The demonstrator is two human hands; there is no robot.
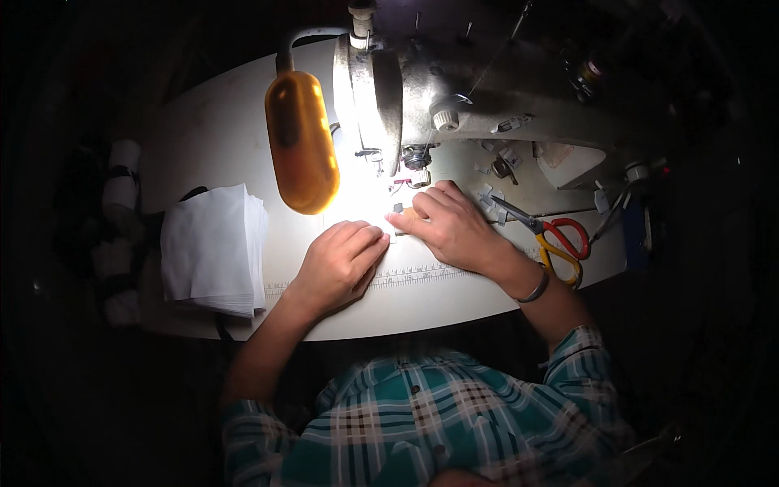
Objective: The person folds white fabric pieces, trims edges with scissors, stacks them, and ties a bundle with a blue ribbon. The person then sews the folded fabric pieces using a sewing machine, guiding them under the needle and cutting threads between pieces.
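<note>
Under the bright lamp, a sewing machine (389,105) stands with its needle area just beyond my hands. My left hand (345,260) has its fingers drawn together, pinching the near edge of a small white piece (393,236) that looks like fabric. My right hand (454,227) is curled, its thumb stretched left onto the same piece and its other fingers folded. A small brown block (411,213) shows beside the right thumb, partly covered by the hand. Glare washes out the presser foot, so I cannot see whether the piece lies under it.
Scissors (560,243) with red and yellow handles lie right of my right hand, near small white scraps (497,208). A stack of white fabric pieces (213,252) sits at the left. An amber lamp (302,146) hangs over the table. A ruler strip (406,276) runs along the table front.
</note>
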